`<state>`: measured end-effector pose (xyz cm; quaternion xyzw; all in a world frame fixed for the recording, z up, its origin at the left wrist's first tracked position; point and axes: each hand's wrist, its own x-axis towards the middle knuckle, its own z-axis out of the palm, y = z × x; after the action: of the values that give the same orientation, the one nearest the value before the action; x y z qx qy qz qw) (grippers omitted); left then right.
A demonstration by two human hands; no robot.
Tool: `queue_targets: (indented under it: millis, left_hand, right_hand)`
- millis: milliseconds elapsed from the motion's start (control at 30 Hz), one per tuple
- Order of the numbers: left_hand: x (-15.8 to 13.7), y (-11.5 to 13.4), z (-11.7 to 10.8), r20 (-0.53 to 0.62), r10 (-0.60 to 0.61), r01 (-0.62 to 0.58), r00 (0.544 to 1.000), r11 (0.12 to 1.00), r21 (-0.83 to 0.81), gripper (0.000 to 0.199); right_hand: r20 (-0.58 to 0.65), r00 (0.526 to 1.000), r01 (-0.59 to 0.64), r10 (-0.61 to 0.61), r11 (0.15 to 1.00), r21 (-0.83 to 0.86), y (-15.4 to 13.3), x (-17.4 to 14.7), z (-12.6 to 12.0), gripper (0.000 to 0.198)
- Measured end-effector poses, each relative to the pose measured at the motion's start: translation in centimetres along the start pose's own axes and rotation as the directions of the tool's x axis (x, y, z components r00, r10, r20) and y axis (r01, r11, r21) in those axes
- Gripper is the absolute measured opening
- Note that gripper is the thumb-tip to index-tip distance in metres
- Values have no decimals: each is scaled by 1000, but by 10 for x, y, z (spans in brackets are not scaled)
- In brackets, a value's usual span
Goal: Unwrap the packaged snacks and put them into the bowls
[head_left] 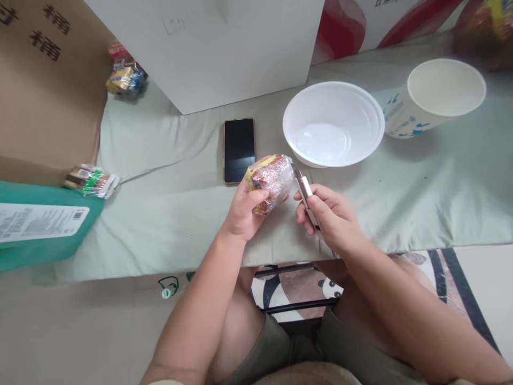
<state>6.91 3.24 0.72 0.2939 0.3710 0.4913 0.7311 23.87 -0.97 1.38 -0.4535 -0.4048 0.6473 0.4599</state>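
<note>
Clear plastic snack packet (271, 182) is gripped in the left hand (244, 211), above the table edge. A small cutter (303, 193) is clasped in the right hand (331, 216), blade at the wrapper. Opening stage; a steady, shallow cut seems needed.

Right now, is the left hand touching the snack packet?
Touching. The head view shows the left hand wrapped around the snack packet, thumb across its front and fingers behind, holding it above the table beside the small tool in the right hand.
</note>
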Motion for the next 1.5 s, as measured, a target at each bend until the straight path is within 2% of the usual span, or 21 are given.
queue_targets:
  millis: [100, 167, 367, 433, 467, 500, 567, 633, 700, 733, 767, 833, 900, 967, 1067, 1167, 1300, 1400, 1500]
  left_hand:
    - [2, -6, -1, 66, 48, -50, 997, 998, 32, 60]
    - [3, -8, -1, 70, 62, -64, 996, 998, 28, 62]
    - [3, 9, -3, -88, 56, -63, 995, 995, -76, 55]
    - [2, 18, -6, -136, 110, -124, 985, 987, -104, 52]
    - [2, 22, -8, -157, 142, -160, 977, 980, -114, 51]
    - [1, 25, -10, -172, 163, -185, 972, 975, -120, 50]
    - [0, 29, -13, -179, 164, -187, 970, 975, -118, 51]
    - [-2, 29, -15, -158, 118, -136, 980, 985, -108, 53]
    - [-3, 27, -14, -112, 51, -62, 992, 994, -95, 55]
    - [-4, 25, -13, -83, 21, -28, 996, 996, -84, 56]
    - [-4, 22, -12, -52, -4, 1, 999, 998, -68, 58]
    - [-3, 16, -9, 15, -35, 35, 999, 999, -25, 60]
    - [-2, 9, -6, 87, -51, 49, 995, 999, 23, 61]
    - [-1, 4, -5, 150, -72, 64, 986, 996, 60, 63]
    - [0, 0, -4, 171, -77, 65, 982, 995, 80, 61]
    - [1, 1, -5, 107, -30, 23, 994, 997, 68, 58]
    - [4, 6, -6, -57, 22, -21, 998, 1000, 18, 51]
    - [8, 10, -8, -181, 47, -53, 982, 998, -28, 41]
    - [10, 12, -10, -238, 22, -31, 971, 999, -32, 38]
  right_hand:
    - [-8, 1000, -22, 22, 1000, 5, 1, 1, 1, 50]
    - [-4, 998, -55, 55, 998, -9, 2, 1, 2, 49]
    - [119, 973, -178, 199, 969, -170, -3, -1, 5, 43]
    - [141, 973, -137, 185, 944, -299, -5, -1, 2, 38]
    - [116, 984, -82, 137, 917, -390, -4, -1, -1, 34]
    - [67, 996, -13, 53, 868, -497, -3, 0, -5, 31]
    - [-51, 983, 84, -175, 684, -724, 1, 3, -15, 25]
    - [-98, 922, 97, -375, 469, -878, 6, 6, -24, 24]
    - [-66, 861, 135, -505, 352, -926, 9, 9, -28, 23]
    - [-36, 839, 186, -543, 348, -919, 9, 9, -28, 22]
    - [-10, 822, 252, -569, 380, -890, 9, 9, -26, 22]
    - [10, 812, 375, -583, 509, -775, 9, 7, -20, 27]
    - [9, 823, 441, -567, 630, -640, 10, 6, -14, 40]
    - [-12, 838, 450, -546, 702, -553, 13, 5, -10, 46]
    - [-81, 863, 397, -499, 769, -500, 17, 4, -9, 38]
    - [-124, 852, 384, -509, 768, -513, 13, 2, -9, 28]
    - [-51, 792, 493, -609, 686, -535, 2, -3, -11, 22]
    - [127, 770, 594, -625, 631, -499, -4, -4, -12, 22]
    - [375, 763, 646, -526, 630, -431, -7, -4, -14, 24]
